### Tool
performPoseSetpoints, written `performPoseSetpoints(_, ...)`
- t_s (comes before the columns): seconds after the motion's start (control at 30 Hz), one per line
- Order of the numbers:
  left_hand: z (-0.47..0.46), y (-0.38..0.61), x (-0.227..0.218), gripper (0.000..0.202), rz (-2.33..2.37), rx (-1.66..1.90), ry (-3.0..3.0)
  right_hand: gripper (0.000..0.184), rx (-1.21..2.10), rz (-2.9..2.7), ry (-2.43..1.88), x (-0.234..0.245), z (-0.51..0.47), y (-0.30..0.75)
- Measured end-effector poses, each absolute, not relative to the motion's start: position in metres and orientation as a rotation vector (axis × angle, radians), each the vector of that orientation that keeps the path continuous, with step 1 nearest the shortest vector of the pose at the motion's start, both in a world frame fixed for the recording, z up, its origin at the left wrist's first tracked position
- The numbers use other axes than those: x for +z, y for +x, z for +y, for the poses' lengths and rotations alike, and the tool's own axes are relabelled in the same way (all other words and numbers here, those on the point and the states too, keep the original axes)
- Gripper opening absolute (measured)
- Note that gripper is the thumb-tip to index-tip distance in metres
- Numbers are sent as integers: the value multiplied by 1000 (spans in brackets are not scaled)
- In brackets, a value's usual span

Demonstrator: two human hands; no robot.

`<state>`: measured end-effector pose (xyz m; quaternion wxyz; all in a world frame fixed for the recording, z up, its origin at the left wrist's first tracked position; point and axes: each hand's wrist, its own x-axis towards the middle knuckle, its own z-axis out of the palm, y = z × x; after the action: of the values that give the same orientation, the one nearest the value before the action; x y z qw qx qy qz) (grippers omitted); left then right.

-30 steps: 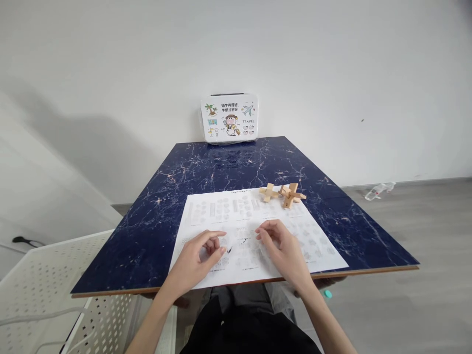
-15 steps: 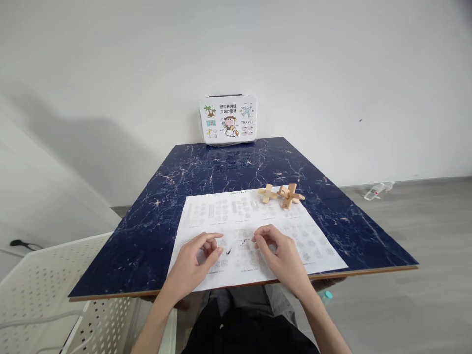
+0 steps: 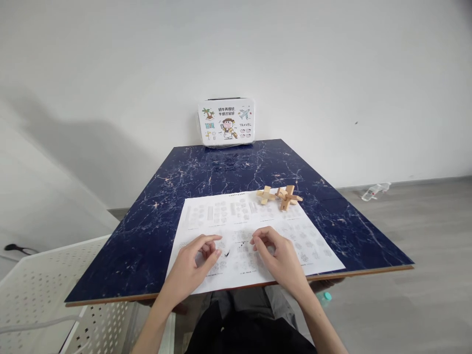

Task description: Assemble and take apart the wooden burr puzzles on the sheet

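Observation:
My left hand rests on the lower left of a printed paper sheet, its fingers curved and apart with nothing in them. On the sheet's lower middle lies my right hand, fingers loosely bent, thumb close to the fingertips; no object shows in it. Small dark marks sit on the paper between the hands. At the sheet's upper right edge stand two wooden interlocking puzzles, a smaller pale one and a larger one beside it. Neither hand touches them.
A white case with cartoon prints stands at the far end of the dark blue marbled table, against the wall. A perforated white basket is at the left. Plastic bottles lie on the floor to the right.
The whole view has shifted slightly. Both hands keep nearly the same pose and place on the sheet, and the wooden puzzles have not moved.

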<state>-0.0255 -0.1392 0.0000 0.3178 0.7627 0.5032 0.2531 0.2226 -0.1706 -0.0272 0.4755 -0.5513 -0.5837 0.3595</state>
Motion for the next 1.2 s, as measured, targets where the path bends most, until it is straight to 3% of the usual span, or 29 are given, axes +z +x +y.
performPoseSetpoints(0.57, -139, -26, 1, 34, 1327, 671, 2023, 32, 923, -1254, -1220, -25, -165, 240)
performPoseSetpoints(0.8, -138, -25, 2, 33, 1305, 697, 2027, 55, 506, -1148, -1558, -17, -123, 324)
performPoseSetpoints(1.0, -138, -26, 1, 33, 1327, 691, 2027, 39, 612, -1160, -1621, -20, -97, 334)
performPoseSetpoints(1.2, -137, -27, 0, 33, 1318, 677, 2029, 46, 808, -928, -1399, -22, -95, 329)
